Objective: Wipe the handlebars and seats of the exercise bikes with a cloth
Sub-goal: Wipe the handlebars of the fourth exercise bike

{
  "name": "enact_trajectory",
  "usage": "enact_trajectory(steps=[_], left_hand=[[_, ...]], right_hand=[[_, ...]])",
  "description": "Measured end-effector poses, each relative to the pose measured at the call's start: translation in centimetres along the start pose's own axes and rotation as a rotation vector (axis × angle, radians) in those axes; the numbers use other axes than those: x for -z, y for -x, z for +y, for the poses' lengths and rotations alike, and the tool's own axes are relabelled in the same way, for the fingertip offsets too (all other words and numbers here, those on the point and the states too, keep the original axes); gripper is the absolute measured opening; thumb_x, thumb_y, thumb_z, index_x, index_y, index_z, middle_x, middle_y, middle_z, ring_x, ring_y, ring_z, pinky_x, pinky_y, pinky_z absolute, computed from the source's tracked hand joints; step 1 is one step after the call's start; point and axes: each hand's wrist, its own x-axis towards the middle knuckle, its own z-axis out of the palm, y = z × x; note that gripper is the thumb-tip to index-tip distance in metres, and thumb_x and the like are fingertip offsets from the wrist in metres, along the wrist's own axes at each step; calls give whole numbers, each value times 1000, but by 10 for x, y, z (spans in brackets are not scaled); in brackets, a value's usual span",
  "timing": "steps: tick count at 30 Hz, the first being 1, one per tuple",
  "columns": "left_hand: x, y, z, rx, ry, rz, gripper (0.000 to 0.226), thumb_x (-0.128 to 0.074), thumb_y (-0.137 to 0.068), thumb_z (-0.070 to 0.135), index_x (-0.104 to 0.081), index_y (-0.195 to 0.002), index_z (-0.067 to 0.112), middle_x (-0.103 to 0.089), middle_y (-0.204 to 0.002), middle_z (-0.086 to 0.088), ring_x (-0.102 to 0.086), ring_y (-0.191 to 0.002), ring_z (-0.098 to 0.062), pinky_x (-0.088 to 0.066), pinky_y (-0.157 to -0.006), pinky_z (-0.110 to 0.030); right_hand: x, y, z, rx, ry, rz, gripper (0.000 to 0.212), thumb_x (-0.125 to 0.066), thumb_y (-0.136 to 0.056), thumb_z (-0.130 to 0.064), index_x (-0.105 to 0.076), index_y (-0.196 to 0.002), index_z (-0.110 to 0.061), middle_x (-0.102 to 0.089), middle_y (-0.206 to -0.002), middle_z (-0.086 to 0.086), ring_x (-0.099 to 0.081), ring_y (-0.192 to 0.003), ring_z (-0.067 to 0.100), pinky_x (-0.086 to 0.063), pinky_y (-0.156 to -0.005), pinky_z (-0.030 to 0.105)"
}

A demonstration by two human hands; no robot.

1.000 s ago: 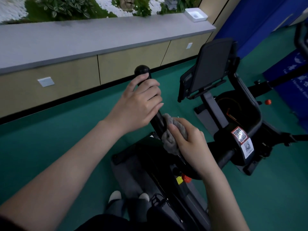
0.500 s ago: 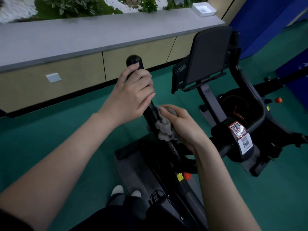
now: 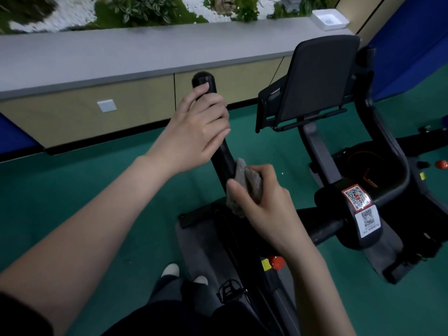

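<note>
A black handlebar (image 3: 222, 155) of the exercise bike rises in the middle of the view, its rounded tip near the counter. My left hand (image 3: 194, 132) grips its upper part just below the tip. Lower down, my right hand (image 3: 264, 204) holds a crumpled grey cloth (image 3: 244, 183) pressed against the bar. The bar's base is hidden behind the cloth and my right hand. The bike's black console screen (image 3: 317, 81) stands to the right, above the frame (image 3: 385, 180) that carries QR stickers (image 3: 357, 197). No seat is in view.
A long grey-topped counter (image 3: 145, 57) with beige fronts runs along the back, plants behind it and a white tray (image 3: 329, 19) at its right end. Green floor (image 3: 97, 190) surrounds the bike. A red knob (image 3: 276, 261) and a pedal (image 3: 228, 289) sit low by my shoes. Blue panel at right.
My right hand with the cloth has slid up the bar, closer to my left hand. The view has shifted so the bike sits lower and further right.
</note>
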Motion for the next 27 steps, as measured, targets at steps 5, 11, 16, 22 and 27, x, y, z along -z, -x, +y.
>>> enact_trajectory(steps=[5, 11, 16, 22, 27], left_hand=[[-1, -1, -1, -10, -13, 15, 25, -46, -97, 19, -66, -87, 9, -64, -95, -3, -50, -113, -24, -12, -116, -39], [-5, -2, -7, -51, 4, 40, 28, -44, -98, 20, -66, -88, 8, -63, -94, -3, -48, -111, -22, -17, -114, -41], [-6, -4, -18, -150, -2, 62, 31, -40, -100, 24, -66, -88, 10, -64, -93, -1, -56, -109, -24, -20, -112, -41], [-12, -6, -27, -212, 50, 120, 32, -40, -99, 26, -65, -82, 15, -64, -91, 1, -51, -108, -20, -14, -111, -35], [-19, -6, -31, -263, 110, 155, 30, -42, -99, 25, -65, -83, 14, -65, -92, 0, -57, -106, -22, -20, -109, -37]], right_hand=[[4, 22, 7, 47, 121, 79, 39, -62, -87, -47, -56, -117, -23, -69, -94, -5, -62, -84, 6, -44, -65, 10], [-27, 13, -14, 64, 199, 261, 44, -58, -93, -34, -52, -131, -13, -64, -119, 6, -60, -106, 23, -40, -82, 23], [-41, -12, -38, 24, 238, 340, 38, -56, -94, -31, -52, -129, -15, -65, -109, 5, -61, -98, 26, -47, -82, 40], [-49, 10, -44, -127, 259, 486, 29, -58, -94, -26, -58, -122, -16, -67, -104, 1, -63, -93, 14, -45, -79, 20], [-85, 38, -43, -235, 365, 821, 32, -59, -91, -15, -61, -120, -3, -63, -111, 9, -55, -105, 20, -35, -92, 16]])
